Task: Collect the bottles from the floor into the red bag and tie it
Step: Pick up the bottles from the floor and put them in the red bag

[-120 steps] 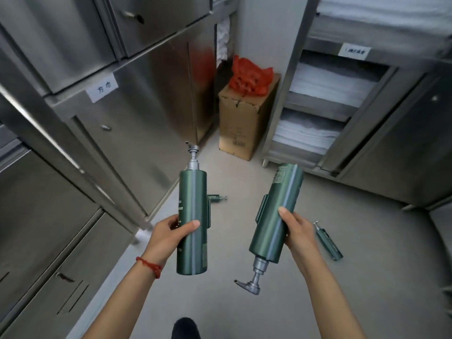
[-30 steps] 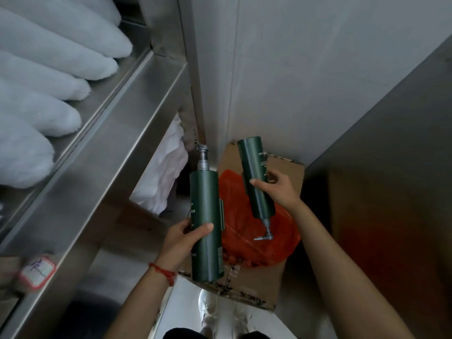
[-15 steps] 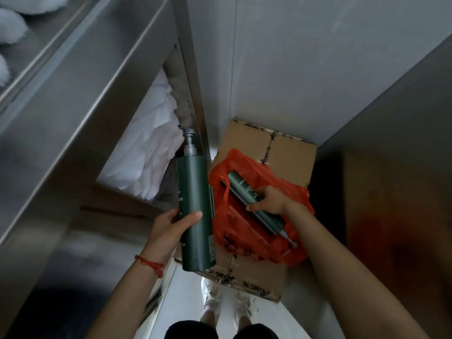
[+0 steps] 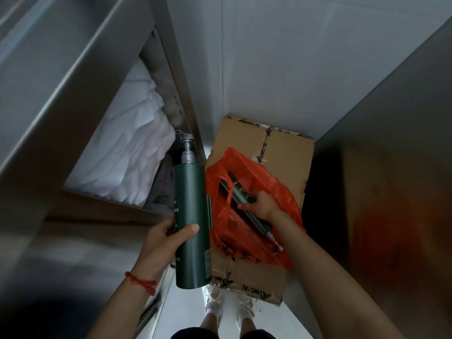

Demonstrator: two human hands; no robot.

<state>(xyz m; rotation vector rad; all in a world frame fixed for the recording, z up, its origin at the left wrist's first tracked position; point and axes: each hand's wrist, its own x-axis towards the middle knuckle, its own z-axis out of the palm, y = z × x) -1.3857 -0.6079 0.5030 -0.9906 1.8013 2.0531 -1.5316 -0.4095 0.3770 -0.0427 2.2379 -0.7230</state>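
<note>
on top of the cardboard box (image 4: 286, 152), the red bag (image 4: 271, 192) lies crumpled and open. a green pump bottle (image 4: 241, 195) is gripped by the right hand (image 4: 260, 204) and lies slanted within the bag's mouth, pump end toward the camera. a second green bottle (image 4: 192, 223) is held upright by the left hand (image 4: 166, 243), just beside the bag. white folded linen (image 4: 127, 155) is seen on the steel shelf (image 4: 61, 77) at left.

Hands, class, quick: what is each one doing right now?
Left hand: closed around the upright green bottle.
Right hand: closed on a second bottle at the red bag.
</note>
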